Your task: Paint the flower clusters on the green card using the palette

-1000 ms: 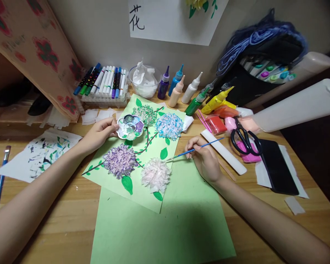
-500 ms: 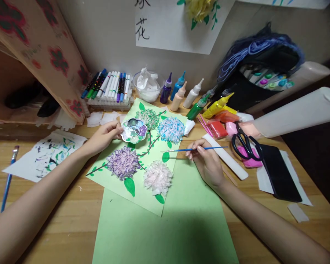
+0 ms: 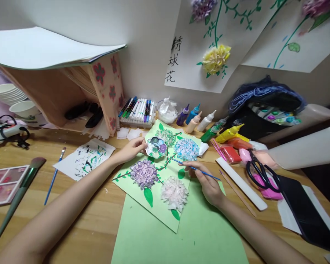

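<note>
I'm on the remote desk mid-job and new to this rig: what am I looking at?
There is no machine here, only a person's two bare hands. Every picture comes from one head-worn camera looking forward and down.

The left hand holds a flower-shaped paint palette; the right hand holds a thin blue brush, its tip near the palette's edge.

Beneath is a pale green sheet with four ruffled flowers. Markers and squeeze bottles are behind; scissors lie to the right.
</note>
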The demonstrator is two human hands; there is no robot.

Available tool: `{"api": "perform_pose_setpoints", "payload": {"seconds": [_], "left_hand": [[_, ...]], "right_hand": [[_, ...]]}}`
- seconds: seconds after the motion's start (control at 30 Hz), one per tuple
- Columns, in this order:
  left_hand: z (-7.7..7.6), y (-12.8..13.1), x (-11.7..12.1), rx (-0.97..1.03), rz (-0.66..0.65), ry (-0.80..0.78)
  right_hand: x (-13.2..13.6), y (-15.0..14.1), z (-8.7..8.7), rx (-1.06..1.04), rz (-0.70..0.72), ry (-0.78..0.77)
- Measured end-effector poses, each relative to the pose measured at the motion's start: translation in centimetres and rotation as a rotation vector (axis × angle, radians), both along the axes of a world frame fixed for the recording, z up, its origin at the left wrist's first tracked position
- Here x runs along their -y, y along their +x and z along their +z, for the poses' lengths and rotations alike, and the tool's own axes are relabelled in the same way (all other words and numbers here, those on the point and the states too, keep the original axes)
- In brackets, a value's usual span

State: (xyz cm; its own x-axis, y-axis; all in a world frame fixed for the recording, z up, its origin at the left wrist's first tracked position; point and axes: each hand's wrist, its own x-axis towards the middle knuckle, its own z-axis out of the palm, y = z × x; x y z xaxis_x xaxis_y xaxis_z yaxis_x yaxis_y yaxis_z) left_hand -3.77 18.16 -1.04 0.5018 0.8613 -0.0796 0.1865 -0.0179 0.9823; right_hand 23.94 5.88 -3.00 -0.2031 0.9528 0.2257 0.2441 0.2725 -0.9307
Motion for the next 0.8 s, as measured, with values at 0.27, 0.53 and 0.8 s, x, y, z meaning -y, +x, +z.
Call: {"api": "perform_pose_setpoints", "payload": {"seconds": [0.27, 0.53, 0.8], "left_hand": [[-0.7, -0.3, -0.1, 0.016, -0.019, 0.016], [-1.1, -0.5, -0.2, -0.005, -0.025, 0.04], [-0.6, -0.5, 0.0, -0.024, -0.029, 0.053]], "right_hand": [[-0.6, -1.1, 0.5, 0.12, -0.023, 0.09], [-0.7, -1.2, 0.5, 0.197, 0.004, 0.1], [-0.7, -1.5, 0.9, 0.235, 0.019, 0.104]]}}
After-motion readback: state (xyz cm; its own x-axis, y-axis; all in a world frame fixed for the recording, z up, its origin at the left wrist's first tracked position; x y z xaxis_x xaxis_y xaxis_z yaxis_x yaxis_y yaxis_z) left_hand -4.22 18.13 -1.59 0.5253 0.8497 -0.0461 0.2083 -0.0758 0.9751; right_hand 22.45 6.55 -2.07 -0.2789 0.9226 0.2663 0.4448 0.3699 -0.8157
